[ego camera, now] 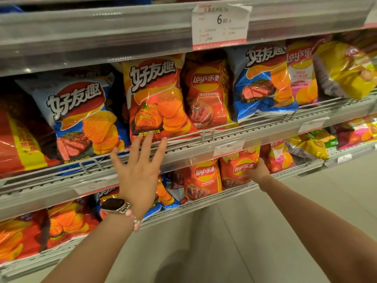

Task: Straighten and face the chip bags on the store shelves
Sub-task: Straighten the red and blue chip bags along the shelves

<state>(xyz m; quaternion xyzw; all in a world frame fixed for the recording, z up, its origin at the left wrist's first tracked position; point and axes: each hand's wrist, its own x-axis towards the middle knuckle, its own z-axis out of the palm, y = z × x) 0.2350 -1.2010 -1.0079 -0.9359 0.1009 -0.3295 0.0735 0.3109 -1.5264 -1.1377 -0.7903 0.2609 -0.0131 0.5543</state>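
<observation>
While my left hand reached up with fingers spread straight, its tips touched the bottom edge of the orange chip bag standing on the middle shelf — my right hand gripped a red Lay's bag on the shelf below, fingers curled round its side.

Three tiered wire-fronted shelves carry chip bags: the middle shelf holds a blue steak-flavour bag, an orange ridged-chip bag and a red Lay's bag, while the lower shelf holds smaller red Lay's bags.
</observation>
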